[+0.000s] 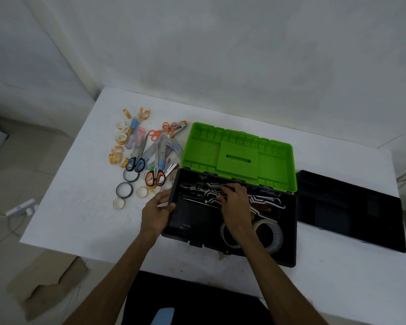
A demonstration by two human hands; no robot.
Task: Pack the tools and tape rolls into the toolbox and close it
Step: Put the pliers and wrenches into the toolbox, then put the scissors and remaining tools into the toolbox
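The black toolbox (288,231) stands open on the white table, its green lid (237,156) tipped back. Metal tools (265,200) and a big clear tape roll (272,233) lie inside. My left hand (156,212) grips the box's left wall. My right hand (234,202) is inside the box, fingers curled on the metal tools. Left of the box lie several scissors (155,177), several small tape rolls (121,138) and two dark tape rolls (124,190).
A black tray insert (352,209) lies on the table to the right of the toolbox. A cardboard box (47,285) sits on the floor at lower left, and a white power strip (21,207) lies left of the table. The wall is close behind.
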